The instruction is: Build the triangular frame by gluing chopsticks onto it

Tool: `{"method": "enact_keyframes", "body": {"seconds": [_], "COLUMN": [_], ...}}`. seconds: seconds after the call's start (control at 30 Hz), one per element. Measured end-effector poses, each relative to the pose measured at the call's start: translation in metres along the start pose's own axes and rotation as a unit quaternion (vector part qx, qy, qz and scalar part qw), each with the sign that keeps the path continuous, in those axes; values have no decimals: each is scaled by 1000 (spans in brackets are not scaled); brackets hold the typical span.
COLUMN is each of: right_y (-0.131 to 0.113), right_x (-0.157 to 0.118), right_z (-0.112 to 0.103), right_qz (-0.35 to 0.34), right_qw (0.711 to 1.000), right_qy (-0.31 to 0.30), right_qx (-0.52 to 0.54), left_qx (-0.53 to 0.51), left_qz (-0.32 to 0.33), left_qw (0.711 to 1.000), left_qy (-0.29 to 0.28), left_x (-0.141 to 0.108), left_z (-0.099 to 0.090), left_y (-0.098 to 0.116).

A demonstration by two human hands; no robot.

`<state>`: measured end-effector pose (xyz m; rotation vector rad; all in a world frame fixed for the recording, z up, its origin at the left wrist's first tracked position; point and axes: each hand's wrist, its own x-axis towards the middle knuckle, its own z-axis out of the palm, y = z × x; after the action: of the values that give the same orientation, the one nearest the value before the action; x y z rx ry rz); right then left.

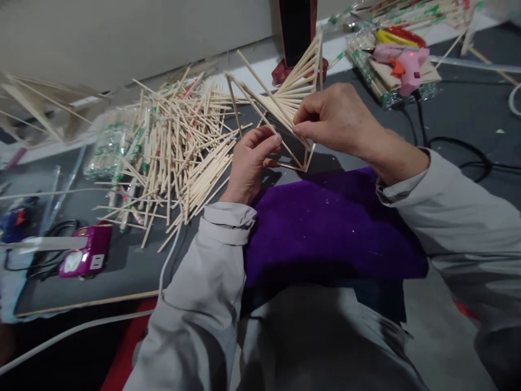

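Observation:
A frame built of pale wooden chopsticks [297,98] stands on the grey table in front of me, with a fan of slanting sticks at its upper right. My left hand [254,160] is closed on the frame's lower left side, thumb and fingers pinching one of its sticks. At the frame's right side, my right hand [340,122] pinches with thumb and forefinger at the lower end of a slanting chopstick [260,79]; the exact contact is partly hidden by the fingers. Left of the frame lies a big heap of loose chopsticks [175,136].
A pink glue gun [402,62] rests on wrapped chopstick packs [368,76] at the back right, its black cord trailing. Another wrapped bundle [109,144] lies left. A magenta device [87,251] sits near the front left edge. Purple cloth [325,228] covers the near side.

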<state>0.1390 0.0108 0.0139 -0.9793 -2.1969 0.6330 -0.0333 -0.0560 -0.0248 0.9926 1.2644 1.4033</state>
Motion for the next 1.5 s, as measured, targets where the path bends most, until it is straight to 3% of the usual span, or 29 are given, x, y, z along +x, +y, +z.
{"method": "enact_keyframes", "body": {"seconds": [0.37, 0.53, 0.67, 0.9, 1.17, 1.33, 1.5], "right_y": [-2, -2, -5, -6, -6, -8, -11], "right_x": [-9, -11, -11, -12, -12, -13, -15], "right_z": [10, 15, 20, 29, 32, 31, 31], "right_qz": [29, 33, 20, 11, 5, -1, 2], "right_qw": [998, 997, 999, 998, 998, 997, 997], "right_qy": [17, 18, 30, 58, 54, 62, 57], "right_qx": [53, 61, 4, 32, -22, 39, -52], "left_qx": [-9, -35, -45, -45, -15, -27, -35], "left_qz": [40, -1, -40, -35, -27, -33, -37], "left_qw": [997, 998, 997, 998, 999, 999, 999], "left_qy": [64, 53, 46, 25, 36, 20, 11], "left_x": [12, 25, 34, 41, 45, 40, 35], "left_z": [-5, -9, -10, -9, -8, -11, -14], "left_y": [-3, -4, -3, -2, -3, -1, 1]}}
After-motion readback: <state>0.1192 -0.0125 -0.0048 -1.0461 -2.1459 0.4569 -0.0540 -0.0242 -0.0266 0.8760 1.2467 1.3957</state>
